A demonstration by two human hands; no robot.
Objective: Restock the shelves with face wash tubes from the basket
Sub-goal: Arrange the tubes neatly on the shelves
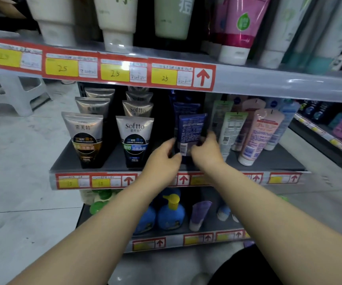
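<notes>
left hand (162, 159), right hand (205, 151): fingers pinching blue tube (190, 132) | neighbour tube (135, 138): softto | price tags (62, 68): 25

Pale grey tiled floor (22, 192), scuffed and speckled. White plastic stool (19, 99) at upper left. Second shelving unit (318, 130) far right, dimly lit.

Narrow lane on the middle shelf (279, 161).
I'm seeing Softto tubes (135, 138) walling the left of the dark blue tube (190, 130) across a dark gap, a green-label tube (231, 130) standing just beside its right, the upper shelf edge (269, 83) overhanging, the front right lying bare.
</notes>
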